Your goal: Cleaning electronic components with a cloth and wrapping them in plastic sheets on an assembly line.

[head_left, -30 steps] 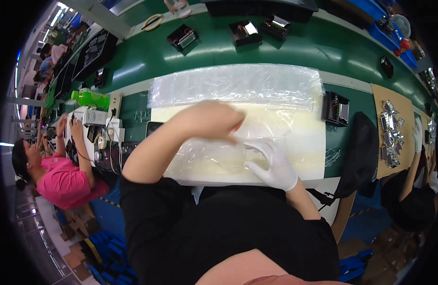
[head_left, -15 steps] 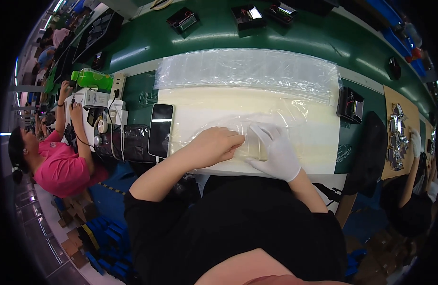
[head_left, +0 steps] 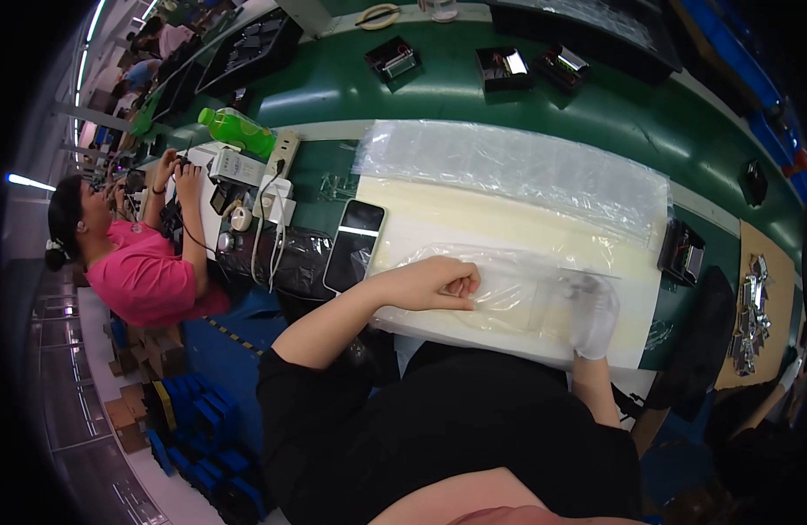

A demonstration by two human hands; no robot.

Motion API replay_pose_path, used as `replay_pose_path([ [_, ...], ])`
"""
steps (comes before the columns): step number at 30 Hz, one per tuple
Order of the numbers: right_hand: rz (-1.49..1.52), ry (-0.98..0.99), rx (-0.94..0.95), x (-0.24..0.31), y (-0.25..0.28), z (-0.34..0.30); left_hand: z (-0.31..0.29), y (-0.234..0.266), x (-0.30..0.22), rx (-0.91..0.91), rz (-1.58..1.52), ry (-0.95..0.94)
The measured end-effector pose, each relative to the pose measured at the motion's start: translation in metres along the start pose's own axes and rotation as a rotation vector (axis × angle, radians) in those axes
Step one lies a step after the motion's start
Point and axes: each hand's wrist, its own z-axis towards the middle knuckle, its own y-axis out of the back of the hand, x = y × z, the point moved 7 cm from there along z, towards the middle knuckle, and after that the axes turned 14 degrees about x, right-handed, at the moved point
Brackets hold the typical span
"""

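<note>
On a pale cream and white sheet (head_left: pixel 500 214) lies a clear plastic bag (head_left: pixel 526 297), thin and wrinkled. My bare left hand (head_left: pixel 438 284) rests on the bag's left part, its fingers curled closed; whatever may be pinched in them is hidden. My right hand (head_left: pixel 593 319), in a white glove, is at the bag's right end, smeared by motion, so its grip is unclear. Beyond both hands, a wide layer of clear plastic film (head_left: pixel 508 171) covers the sheet's far edge. A phone (head_left: pixel 355 247) lies left of my left hand with a bright reflection across it.
A power strip (head_left: pixel 283 157), white plugs and a green bottle (head_left: pixel 237 131) stand at left, near a person in pink (head_left: pixel 145 271). Black boxes (head_left: pixel 501 70) sit on the green table beyond; another black box (head_left: pixel 682 252) is right. Cardboard (head_left: pixel 734 350) holds shiny silver parts (head_left: pixel 752 315).
My right hand has moved right, away from my left hand, and the bag between them looks more stretched out. My left hand stays curled on the bag. The whole view has shifted and tilted.
</note>
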Motion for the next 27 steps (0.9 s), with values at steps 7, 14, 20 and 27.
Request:
replay_pose_path([
  [7,0.021,-0.096,0.059,-0.001,0.006,-0.015,-0.016,0.132,0.027,-0.336,-0.383,-0.103],
  [14,-0.212,-0.136,-0.076,0.003,-0.007,-0.009,-0.059,0.317,0.099,-1.123,1.618,0.527],
  [20,-0.353,-0.092,-0.134,0.016,-0.017,-0.003,-0.038,0.323,0.106,-0.712,1.412,0.821],
  [27,-0.181,-0.096,-0.123,0.035,-0.043,0.001,-0.066,0.266,0.022,-1.119,0.366,0.297],
])
